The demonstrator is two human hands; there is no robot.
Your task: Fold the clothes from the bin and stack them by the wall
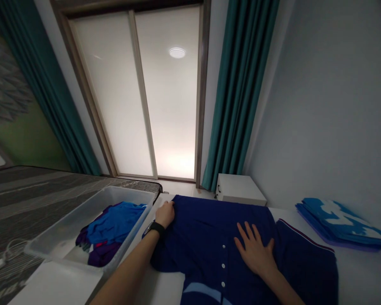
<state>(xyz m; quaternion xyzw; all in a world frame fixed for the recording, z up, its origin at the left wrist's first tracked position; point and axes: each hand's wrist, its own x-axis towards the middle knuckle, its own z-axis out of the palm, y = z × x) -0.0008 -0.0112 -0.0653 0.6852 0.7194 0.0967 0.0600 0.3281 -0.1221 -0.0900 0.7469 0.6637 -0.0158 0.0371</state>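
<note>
A navy blue shirt [203, 237] lies spread out on the white table, with white buttons down its front and a light blue band near the bottom of the view. Its right part carries a thin maroon and white trim. My left hand [165, 213], with a black watch on the wrist, is closed on the shirt's far left edge; the fingertips are partly hidden. Flat on the cloth, right of the buttons, my right hand [255, 252] rests with its fingers spread.
A clear plastic bin [66, 216] on the left holds crumpled blue and purple clothes [114, 224]. Folded blue-and-white garments [343, 222] are stacked at the right by the wall. A white cabinet [241, 188] stands beyond the table [168, 281]. A grey mattress [15, 203] extends at left.
</note>
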